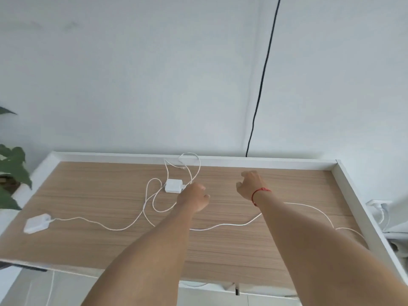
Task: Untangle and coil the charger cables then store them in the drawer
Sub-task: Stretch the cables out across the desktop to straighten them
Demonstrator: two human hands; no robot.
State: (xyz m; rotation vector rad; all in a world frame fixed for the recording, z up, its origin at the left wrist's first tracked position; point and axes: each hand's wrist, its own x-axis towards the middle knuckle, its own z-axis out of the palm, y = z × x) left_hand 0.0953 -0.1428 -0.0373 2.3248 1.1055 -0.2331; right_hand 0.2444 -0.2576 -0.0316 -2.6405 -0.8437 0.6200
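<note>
Two white charger cables lie tangled on the wooden desk (276,186). One white charger block (173,185) sits mid-desk near the back, with cable loops (192,161) curling up to the rear rim. A second charger block (37,223) lies at the left front, and its cable (92,221) runs right across the desk. My left hand (194,198) is curled right beside the middle block, fingers closed around the cable there. My right hand (249,184) hovers over the desk to the right, fingers loosely bent and holding nothing. A long cable (309,207) passes under my right forearm.
The desk has a raised white rim (242,161) at the back and right side. A black cord (262,80) hangs down the wall behind. A green plant (12,166) stands at the left. A wall plug with a white lead (380,206) is at the right.
</note>
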